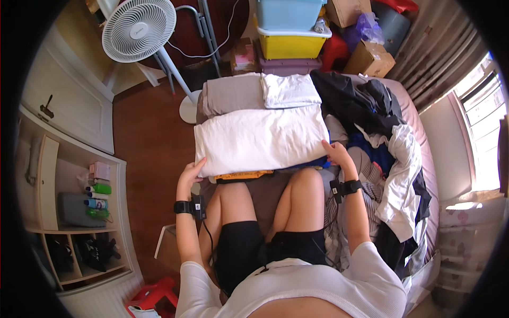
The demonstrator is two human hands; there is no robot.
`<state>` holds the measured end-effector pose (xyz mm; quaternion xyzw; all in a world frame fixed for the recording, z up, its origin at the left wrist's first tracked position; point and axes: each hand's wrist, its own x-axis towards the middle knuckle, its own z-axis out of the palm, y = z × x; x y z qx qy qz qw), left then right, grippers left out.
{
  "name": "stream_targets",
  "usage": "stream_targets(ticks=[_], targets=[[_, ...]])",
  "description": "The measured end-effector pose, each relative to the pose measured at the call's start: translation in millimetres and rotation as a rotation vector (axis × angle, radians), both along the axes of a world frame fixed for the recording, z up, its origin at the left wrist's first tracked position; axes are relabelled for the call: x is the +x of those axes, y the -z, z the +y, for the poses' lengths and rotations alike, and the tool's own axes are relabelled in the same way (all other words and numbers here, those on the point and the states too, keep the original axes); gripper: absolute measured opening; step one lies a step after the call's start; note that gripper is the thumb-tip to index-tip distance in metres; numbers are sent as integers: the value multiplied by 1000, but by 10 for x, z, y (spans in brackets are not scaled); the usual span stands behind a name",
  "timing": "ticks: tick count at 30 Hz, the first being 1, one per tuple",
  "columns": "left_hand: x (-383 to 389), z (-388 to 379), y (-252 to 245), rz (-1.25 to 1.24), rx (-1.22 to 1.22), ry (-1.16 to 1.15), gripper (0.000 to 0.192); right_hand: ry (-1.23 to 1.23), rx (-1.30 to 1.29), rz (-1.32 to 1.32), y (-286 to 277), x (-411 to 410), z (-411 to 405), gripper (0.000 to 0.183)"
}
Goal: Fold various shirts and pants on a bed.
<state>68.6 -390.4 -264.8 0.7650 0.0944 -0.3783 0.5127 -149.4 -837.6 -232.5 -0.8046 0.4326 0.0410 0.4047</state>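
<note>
A white cloth garment (262, 137), folded into a wide band, lies before me on the bed. My left hand (192, 173) grips its near left corner, and my right hand (334, 152) pinches its near right corner. Under its near edge show an orange cloth (242, 175) and a blue cloth (314, 163). Beyond it lie a folded grey cloth (234, 94) and a folded white cloth (291, 90). What lies beneath the white garment is mostly hidden.
Loose dark clothes (350, 95) and a crumpled white garment (401, 179) are heaped on the right of the bed. A white pedestal fan (139, 31) stands at the far left. Storage boxes, among them a yellow bin (292, 45), stand past the bed. Shelves (79, 230) line the left.
</note>
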Motion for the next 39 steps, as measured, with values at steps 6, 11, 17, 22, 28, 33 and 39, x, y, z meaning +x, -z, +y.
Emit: stream_targets(ticks=[6, 11, 17, 22, 28, 33, 39], targets=[[96, 210, 74, 147, -430, -195, 49, 192, 314, -259, 51, 20, 248, 47], [-154, 52, -382, 233, -687, -460, 49, 257, 401, -500, -43, -77, 339, 22], [-1010, 496, -595, 10, -608, -319, 51, 206, 411, -689, -605, -906, 569, 28], [-2185, 969, -483, 146, -435, -401, 54, 205, 488, -364, -614, -1942, 835, 24], [-2756, 1041, -142, 251, -369, -445, 54, 301, 530, -188, -62, -2482, 1016, 26], [-2674, 1066, -36, -96, -142, -333, 50, 356, 914, -336, 0, -2296, 1019, 43], [-2463, 858, -442, -532, -44, -194, 38, 411, 830, -409, -77, -2071, 1197, 43]])
